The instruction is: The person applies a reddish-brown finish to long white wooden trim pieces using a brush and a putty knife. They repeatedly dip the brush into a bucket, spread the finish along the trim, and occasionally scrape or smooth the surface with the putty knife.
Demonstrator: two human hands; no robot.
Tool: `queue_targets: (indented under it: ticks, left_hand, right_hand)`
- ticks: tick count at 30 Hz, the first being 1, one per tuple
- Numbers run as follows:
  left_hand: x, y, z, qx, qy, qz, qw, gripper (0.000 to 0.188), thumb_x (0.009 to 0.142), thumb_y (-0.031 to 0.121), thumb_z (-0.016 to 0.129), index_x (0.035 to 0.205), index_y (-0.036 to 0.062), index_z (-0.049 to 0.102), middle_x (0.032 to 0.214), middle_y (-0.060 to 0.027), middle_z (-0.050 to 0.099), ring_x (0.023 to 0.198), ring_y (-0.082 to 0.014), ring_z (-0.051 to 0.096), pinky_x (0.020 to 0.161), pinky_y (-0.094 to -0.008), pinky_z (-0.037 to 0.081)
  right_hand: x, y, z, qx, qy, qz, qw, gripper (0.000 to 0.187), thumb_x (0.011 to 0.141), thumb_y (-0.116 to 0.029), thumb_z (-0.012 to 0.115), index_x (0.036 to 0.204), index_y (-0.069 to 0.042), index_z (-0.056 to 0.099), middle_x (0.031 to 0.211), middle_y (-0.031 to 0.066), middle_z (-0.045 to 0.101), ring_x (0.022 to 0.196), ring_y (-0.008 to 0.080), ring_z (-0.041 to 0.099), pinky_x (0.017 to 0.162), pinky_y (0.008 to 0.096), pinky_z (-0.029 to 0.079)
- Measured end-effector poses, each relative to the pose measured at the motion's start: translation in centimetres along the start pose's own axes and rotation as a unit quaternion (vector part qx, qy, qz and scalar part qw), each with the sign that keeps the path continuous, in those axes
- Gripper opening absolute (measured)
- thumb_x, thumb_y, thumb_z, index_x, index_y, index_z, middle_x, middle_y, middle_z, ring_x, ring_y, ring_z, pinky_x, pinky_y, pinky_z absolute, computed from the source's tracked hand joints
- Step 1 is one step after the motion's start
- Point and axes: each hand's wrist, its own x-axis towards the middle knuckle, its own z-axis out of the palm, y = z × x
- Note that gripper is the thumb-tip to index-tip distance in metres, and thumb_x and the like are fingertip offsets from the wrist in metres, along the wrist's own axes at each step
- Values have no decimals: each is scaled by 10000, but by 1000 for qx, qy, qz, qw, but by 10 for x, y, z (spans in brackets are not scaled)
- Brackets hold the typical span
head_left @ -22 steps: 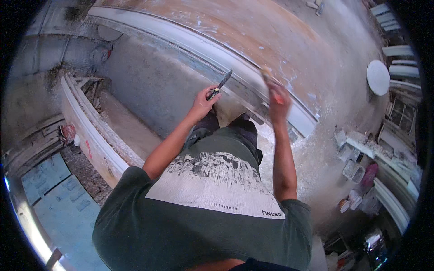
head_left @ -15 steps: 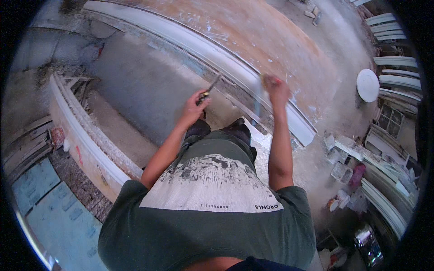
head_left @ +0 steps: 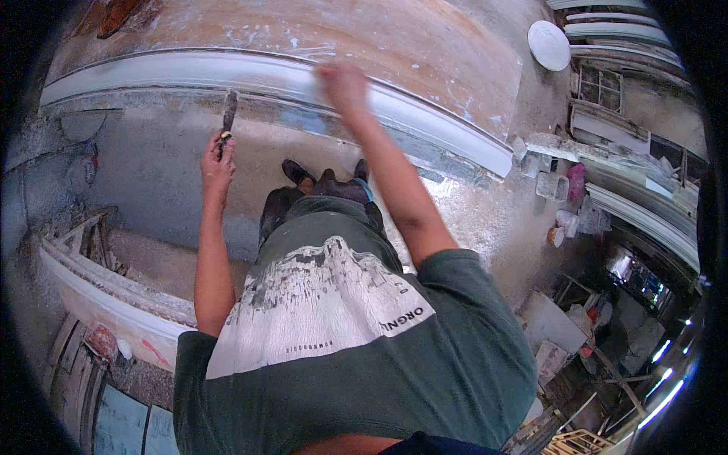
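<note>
A long white moulding [head_left: 447,127] with stepped edges lies on a worktop in front of me. My left hand [head_left: 218,163] is closed around the dark, yellow-banded handle of a narrow putty knife [head_left: 229,114]. Its greyish blade points away from me, with the tip close to the moulding's near edge. Over the moulding's upper face is my right hand [head_left: 346,89], blurred by motion, its fingers curled. A small yellowish and red patch shows at those fingers, but I cannot make out what they hold.
Behind the moulding spreads a brown board [head_left: 425,53] with white smears. A second long moulded piece [head_left: 114,292] stands at my left. White mouldings [head_left: 618,30], a round white disc [head_left: 549,45] and a clear tub [head_left: 552,186] are at the right.
My right hand has moved leftward along the moulding, away from its right end. The view has turned, and my left hand, with the putty knife, now appears farther left.
</note>
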Motion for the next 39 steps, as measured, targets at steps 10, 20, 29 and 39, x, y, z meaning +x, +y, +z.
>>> queue_targets:
  ticks: [10,20,29,39]
  left_hand:
    - [74,-20,0,114,-71,260,956,376,910,285,566,1240,110,524,990,-80,626,843,-147,583,641,-317,467]
    - [129,78,54,477,-177,512,692,287,893,340,521,1172,276,533,910,-68,553,741,-298,620,578,-409,507]
    - [151,60,110,531,-213,537,620,252,880,296,545,1131,285,567,881,-77,563,683,-272,627,488,-401,487]
    - [184,95,101,534,-294,560,561,239,895,307,533,1129,273,569,926,-64,579,712,-273,628,544,-382,505]
  right_hand:
    - [-47,34,-80,172,13,92,981,159,732,-66,598,860,-52,693,858,161,673,804,310,653,704,378,504]
    - [-151,110,-131,110,252,275,921,160,790,-171,660,897,-61,707,828,45,695,772,116,636,719,251,486]
    - [-179,96,-164,191,358,416,814,140,777,-92,687,887,-4,690,833,60,685,753,119,632,733,244,492]
    - [-206,115,-142,217,334,471,787,208,770,-173,721,933,-49,686,835,34,671,745,100,618,589,230,433]
